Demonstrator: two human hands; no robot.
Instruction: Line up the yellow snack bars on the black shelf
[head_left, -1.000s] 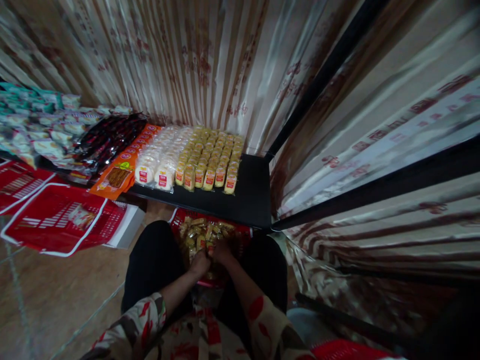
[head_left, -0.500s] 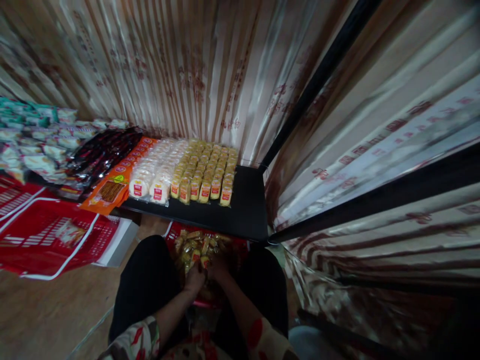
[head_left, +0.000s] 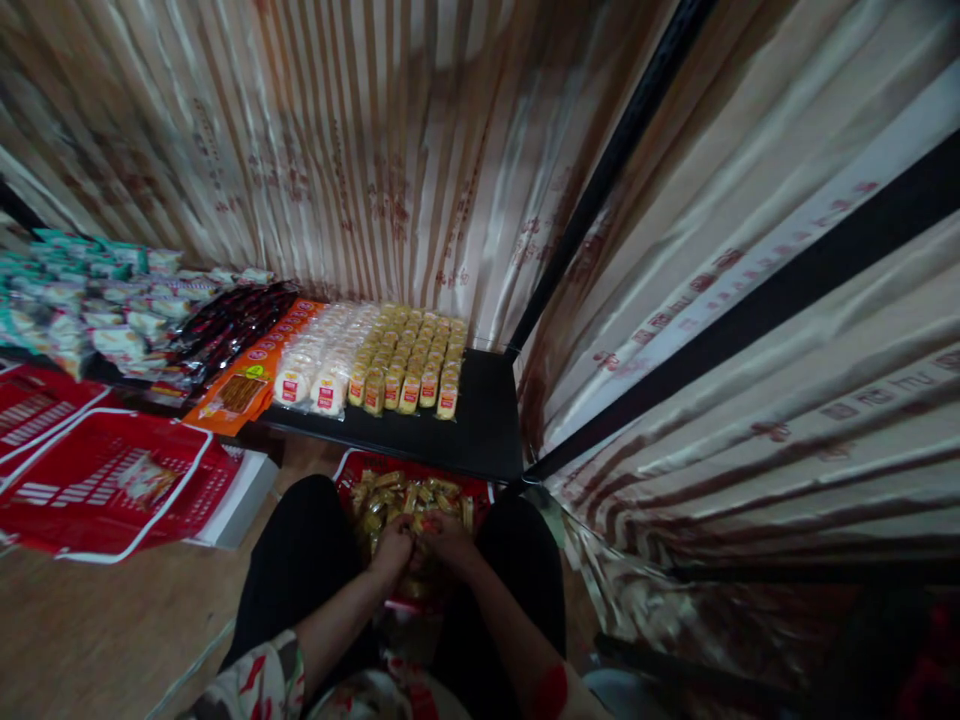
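Note:
Between my knees sits a red container heaped with small snack packets in clear-gold wrappers. My left hand and my right hand are close together over this heap, fingers curled inward. Gold-wrapped packets show at their fingertips, and a bit of red shows by the right fingers. How many packets each hand holds is hidden. Just ahead, on a black shelf, similar gold-wrapped packets stand in tight rows, the front ones with red labels facing me.
Left along the shelf lie white round packs, orange packs, dark shiny packs and white-green packs. Red bags with white handles and a white box are at floor left. Black poles and a pleated curtain enclose the shelf.
The view has shifted slightly. Red-labelled packets that stood out in front of my fingers are now mostly hidden, and my hands remain close together over the heap.

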